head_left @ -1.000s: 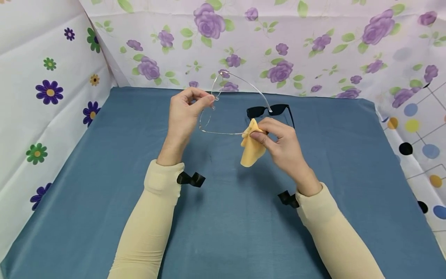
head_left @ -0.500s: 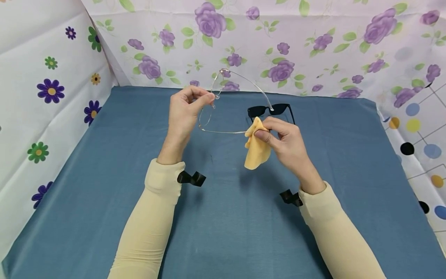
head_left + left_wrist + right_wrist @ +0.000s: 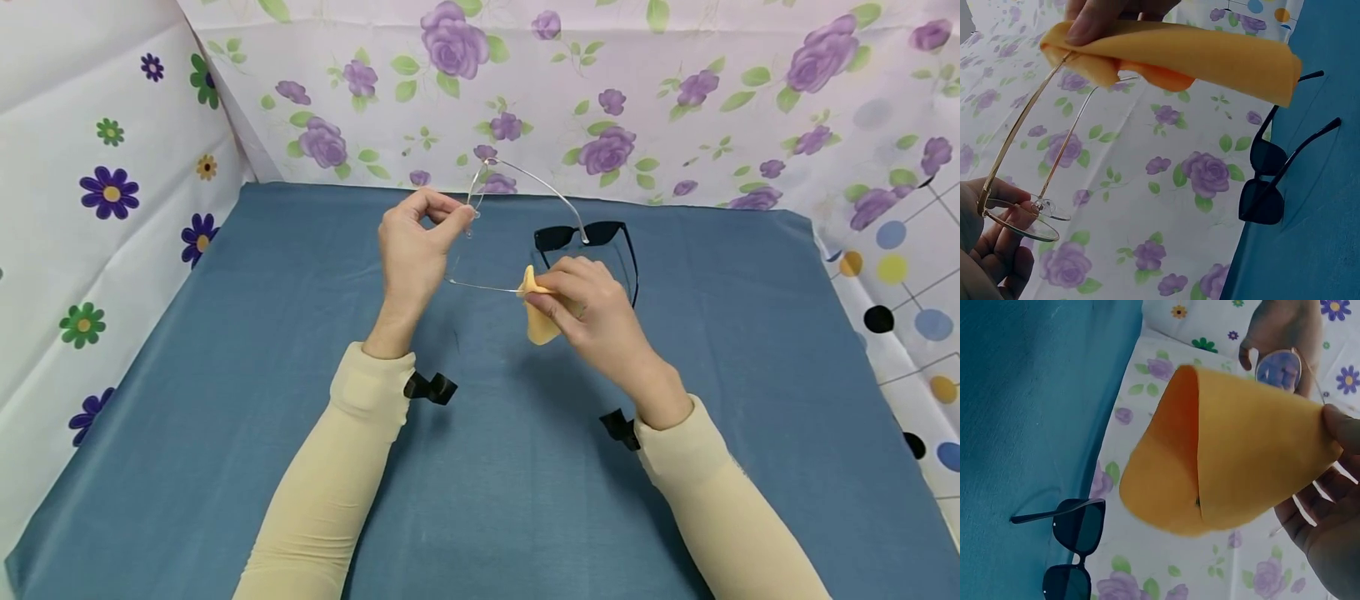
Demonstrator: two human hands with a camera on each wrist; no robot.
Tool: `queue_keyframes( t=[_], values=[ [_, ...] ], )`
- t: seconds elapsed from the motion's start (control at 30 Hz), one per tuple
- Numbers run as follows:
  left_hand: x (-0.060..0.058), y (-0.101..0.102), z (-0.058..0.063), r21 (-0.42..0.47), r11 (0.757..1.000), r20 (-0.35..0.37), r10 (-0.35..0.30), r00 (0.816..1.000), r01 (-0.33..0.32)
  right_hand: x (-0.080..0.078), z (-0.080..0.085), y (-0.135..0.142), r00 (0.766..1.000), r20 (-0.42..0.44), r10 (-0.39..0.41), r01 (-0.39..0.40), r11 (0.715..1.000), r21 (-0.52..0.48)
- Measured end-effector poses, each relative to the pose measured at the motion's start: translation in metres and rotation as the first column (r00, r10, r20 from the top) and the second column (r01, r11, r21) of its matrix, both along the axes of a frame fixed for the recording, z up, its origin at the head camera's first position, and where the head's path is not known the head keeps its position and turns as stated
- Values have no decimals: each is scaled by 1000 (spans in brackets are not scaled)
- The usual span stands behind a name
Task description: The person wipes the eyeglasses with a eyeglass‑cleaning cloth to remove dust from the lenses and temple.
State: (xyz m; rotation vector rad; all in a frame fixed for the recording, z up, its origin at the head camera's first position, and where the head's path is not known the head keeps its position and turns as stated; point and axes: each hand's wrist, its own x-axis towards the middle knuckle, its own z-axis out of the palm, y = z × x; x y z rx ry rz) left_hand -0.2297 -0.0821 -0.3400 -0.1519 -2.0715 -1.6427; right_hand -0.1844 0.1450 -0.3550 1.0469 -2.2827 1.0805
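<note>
My left hand [image 3: 420,242] pinches the front of a pair of thin clear rimless glasses [image 3: 480,233] and holds them above the blue table [image 3: 225,350]. In the left wrist view the glasses [image 3: 1022,212] show a lens and nose pad by my fingers. My right hand [image 3: 588,304] grips a folded yellow cloth [image 3: 538,321] wrapped round one temple arm of the glasses. The yellow cloth [image 3: 1235,456] fills the right wrist view, and the same cloth [image 3: 1172,53] shows folded over the temple in the left wrist view.
Black sunglasses [image 3: 592,242] lie open on the blue table behind my right hand; the sunglasses [image 3: 1272,181] lie near the floral backdrop [image 3: 600,100]. Cloth walls close the left, back and right sides.
My right hand has slid the cloth along the temple arm toward the lenses and bunched it tighter. My left hand shifted the glasses slightly to the right.
</note>
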Motion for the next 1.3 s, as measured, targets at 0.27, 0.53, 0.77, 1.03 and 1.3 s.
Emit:
queue_keyframes(
  t=[0.27,0.53,0.77,1.03,1.3],
  values=[
    [5,17,-4,-119,993,-47,15,999,-21,6,-6,-13,992,-111,-64,80,985,155],
    [13,38,-11,-240,971,-115,-31,993,3,11,-13,-26,985,-138,-102,129,970,208],
    [14,40,-10,-265,962,-90,-95,991,68,13,-16,-29,983,-143,-116,144,967,210],
    [3,12,-2,-168,981,-117,-118,986,98,9,-6,-15,986,-84,-147,160,971,178],
    [-5,-8,1,-103,988,-123,-130,984,118,0,1,2,995,44,-91,88,993,74]
  ],
)
